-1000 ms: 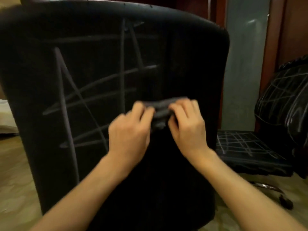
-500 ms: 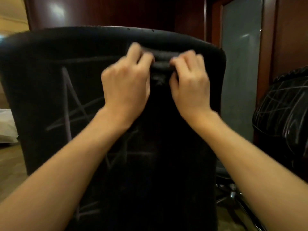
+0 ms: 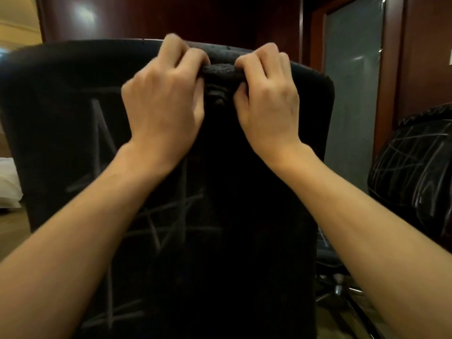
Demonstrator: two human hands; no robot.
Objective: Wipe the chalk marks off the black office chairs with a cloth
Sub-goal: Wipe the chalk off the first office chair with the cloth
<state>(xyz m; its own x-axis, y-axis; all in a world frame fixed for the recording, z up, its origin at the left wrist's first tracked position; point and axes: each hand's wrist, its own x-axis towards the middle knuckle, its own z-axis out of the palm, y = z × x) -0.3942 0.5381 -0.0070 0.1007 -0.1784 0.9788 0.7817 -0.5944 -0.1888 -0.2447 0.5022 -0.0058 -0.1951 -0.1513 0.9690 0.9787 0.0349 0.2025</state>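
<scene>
Both hands, left [image 3: 163, 104] and right [image 3: 267, 99], grip a bunched dark cloth [image 3: 221, 74], its edges hidden under curled fingers.

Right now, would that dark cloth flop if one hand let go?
Probably: the cloth is bunched and creased between the left hand and right hand, so it looks soft. Likely light too, since fingertips alone pinch it.

an office-like room, though a white bed-like shape [image 3: 8, 184] sits at the left edge. black swivel chairs [image 3: 256, 216] fill the centre and right, before dark red wood panelling [image 3: 195, 18] and a frosted glass door [image 3: 352, 81] at upper right.
</scene>
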